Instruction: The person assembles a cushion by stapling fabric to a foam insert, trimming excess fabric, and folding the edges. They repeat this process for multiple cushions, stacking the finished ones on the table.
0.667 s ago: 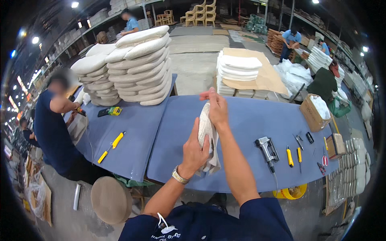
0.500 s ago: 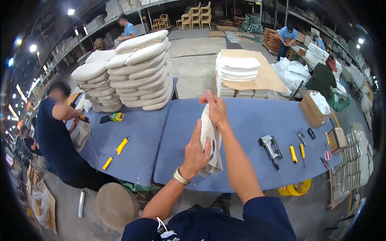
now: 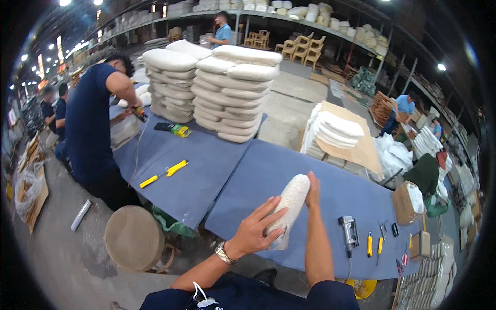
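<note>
A cream upholstered seat cushion (image 3: 290,206) stands on edge between my hands over the blue table. My left hand (image 3: 261,221) presses its left face, with the fingers stretched along the fabric and the thumb lower down. On the far right side, my right hand (image 3: 313,190) grips the cushion; part of its fingers is hidden behind it. Loose fabric hangs at the cushion's near end. To the right of my right forearm lie a pneumatic staple gun (image 3: 349,232) and a yellow-handled tool (image 3: 369,244).
Tall stacks of cream cushions (image 3: 235,93) stand at the back left. A co-worker (image 3: 98,124) works beside them with a tool. White cushions (image 3: 336,129) are piled beyond the table, a cardboard box (image 3: 408,201) sits at its right end, and a round stool (image 3: 134,237) stands at lower left.
The view has swung left and tilted. The cushion has turned so more of its pale covered face shows, and my right hand has moved from its top end to its right side.
</note>
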A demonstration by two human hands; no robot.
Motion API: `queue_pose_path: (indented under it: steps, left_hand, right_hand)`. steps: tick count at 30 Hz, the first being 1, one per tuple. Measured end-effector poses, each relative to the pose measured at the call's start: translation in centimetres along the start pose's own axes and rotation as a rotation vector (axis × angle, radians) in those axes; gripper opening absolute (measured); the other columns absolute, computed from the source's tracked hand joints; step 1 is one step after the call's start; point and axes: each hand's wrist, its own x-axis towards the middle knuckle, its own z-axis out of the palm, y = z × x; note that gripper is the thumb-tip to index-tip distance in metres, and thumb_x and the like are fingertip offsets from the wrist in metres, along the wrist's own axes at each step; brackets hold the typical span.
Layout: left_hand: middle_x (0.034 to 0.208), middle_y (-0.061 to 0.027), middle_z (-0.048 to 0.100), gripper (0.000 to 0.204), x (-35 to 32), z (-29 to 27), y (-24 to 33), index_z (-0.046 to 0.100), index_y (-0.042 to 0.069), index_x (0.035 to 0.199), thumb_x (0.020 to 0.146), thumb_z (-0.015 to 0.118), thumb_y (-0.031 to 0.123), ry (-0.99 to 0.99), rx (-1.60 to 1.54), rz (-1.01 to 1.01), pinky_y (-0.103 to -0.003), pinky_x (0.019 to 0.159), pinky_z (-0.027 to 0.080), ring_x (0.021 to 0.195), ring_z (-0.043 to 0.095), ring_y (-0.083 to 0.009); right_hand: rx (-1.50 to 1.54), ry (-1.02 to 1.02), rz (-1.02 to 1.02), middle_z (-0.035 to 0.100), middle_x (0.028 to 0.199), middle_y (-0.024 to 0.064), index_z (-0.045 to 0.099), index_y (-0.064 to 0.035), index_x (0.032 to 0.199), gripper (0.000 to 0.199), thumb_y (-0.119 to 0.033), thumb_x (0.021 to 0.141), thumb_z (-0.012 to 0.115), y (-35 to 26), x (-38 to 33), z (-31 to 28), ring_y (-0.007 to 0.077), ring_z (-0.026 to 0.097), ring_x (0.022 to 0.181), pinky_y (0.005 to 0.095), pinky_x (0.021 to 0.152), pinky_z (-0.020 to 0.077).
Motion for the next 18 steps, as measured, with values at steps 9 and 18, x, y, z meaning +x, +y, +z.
queue_pose_path:
  steps: [9, 18]
  left_hand:
    - [0.127, -0.0175, 0.070, 0.027, 5.9, -17.4, 15.7, 0.070, 0.012, 0.124, 0.101, 0.063, 0.023, 0.065, 0.074, 0.372, -0.056, 0.099, 0.054, 0.109, 0.072, -0.0400]
    - [0.116, -0.0068, 0.075, 0.031, 5.9, -13.5, 14.5, 0.076, 0.015, 0.109, 0.079, 0.081, 0.020, 0.280, 0.244, 0.408, -0.043, 0.093, 0.058, 0.108, 0.072, -0.0259]
  right_hand:
    - [0.127, -0.083, -0.090, 0.060, 0.064, 0.0008, 0.064, -0.0022, 0.069, 0.060, -0.046, 0.105, 0.045, -4.9, -2.8, 2.8, 0.0125, 0.053, 0.060, 0.0320, 0.057, 0.0392]
    - [0.151, -0.043, -0.028, 0.058, 0.066, 0.0003, 0.065, -0.0015, 0.072, 0.055, -0.043, 0.105, 0.048, -4.3, -2.5, 1.6, 0.0122, 0.050, 0.063, 0.0317, 0.061, 0.0395]
